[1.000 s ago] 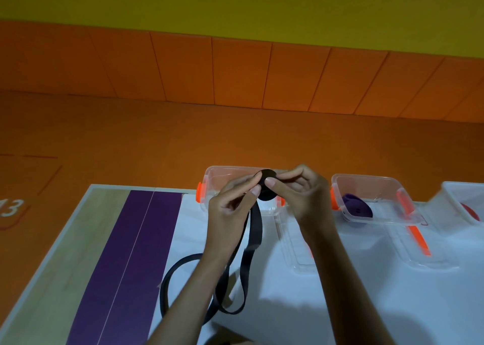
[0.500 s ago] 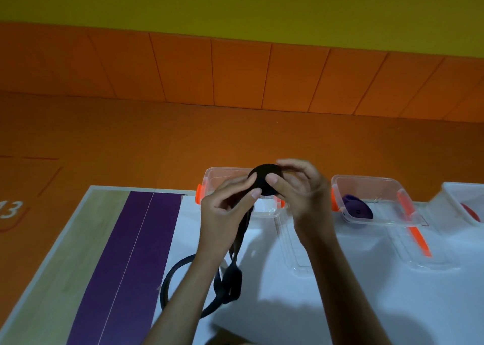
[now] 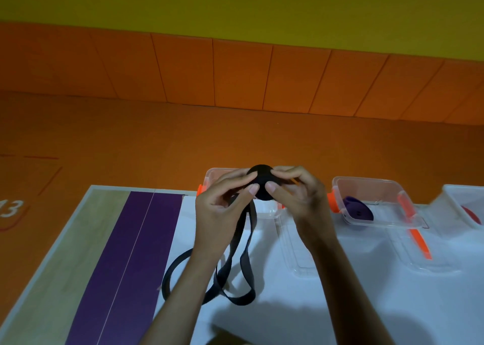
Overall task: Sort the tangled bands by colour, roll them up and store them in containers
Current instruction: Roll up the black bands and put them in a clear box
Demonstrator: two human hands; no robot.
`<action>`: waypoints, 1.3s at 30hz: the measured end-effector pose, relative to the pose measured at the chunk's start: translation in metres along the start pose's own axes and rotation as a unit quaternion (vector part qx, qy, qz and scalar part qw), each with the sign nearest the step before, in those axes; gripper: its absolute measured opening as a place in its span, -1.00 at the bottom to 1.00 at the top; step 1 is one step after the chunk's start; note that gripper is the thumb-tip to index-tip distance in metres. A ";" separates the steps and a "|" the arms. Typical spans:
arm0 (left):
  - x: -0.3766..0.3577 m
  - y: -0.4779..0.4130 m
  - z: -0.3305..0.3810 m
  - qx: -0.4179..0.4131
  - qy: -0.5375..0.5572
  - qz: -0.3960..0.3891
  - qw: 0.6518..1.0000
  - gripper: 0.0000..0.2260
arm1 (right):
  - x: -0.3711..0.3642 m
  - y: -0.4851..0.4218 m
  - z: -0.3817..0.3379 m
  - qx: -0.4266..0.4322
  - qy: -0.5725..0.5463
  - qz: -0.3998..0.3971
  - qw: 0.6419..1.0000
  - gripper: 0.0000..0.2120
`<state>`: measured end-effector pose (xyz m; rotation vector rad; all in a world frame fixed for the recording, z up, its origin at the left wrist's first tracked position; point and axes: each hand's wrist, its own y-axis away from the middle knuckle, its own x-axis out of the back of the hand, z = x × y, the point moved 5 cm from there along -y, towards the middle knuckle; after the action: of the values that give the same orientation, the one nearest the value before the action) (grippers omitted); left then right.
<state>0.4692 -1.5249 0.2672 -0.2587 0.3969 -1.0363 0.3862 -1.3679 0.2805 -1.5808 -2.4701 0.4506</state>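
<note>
Orange padded wall and floor at the back, white worktop [image 3: 314, 305] in front, and from the head view both hands are raised above it. The left hand [image 3: 220, 208] and the right hand [image 3: 298, 195] each pinch the black roll [image 3: 262, 185] between thumb and fingertips, just in front of the clear container [image 3: 217, 174]. The loose tail [image 3: 235, 266] hangs from the roll and crosses itself in loops on the worktop (a twist in there, by the look of it). That is the danger: if the twist is wound in, the coil could go lumpy, or the loops could snag. If either pinch eases, the coil may well spring open. Over to the right, the purple roll [image 3: 358, 210] sits in the second container [image 3: 379, 187]; black dropped in there would spoil the sort.
</note>
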 end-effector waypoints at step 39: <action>0.007 0.003 0.004 0.048 -0.007 -0.057 0.997 -0.71 | -0.005 0.007 -0.008 0.020 -0.030 0.024 0.999 -0.82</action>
<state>0.4762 -1.5298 0.2683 -0.2033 0.3212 -1.1617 0.3967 -1.3690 0.2861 -1.6383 -2.4552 0.5595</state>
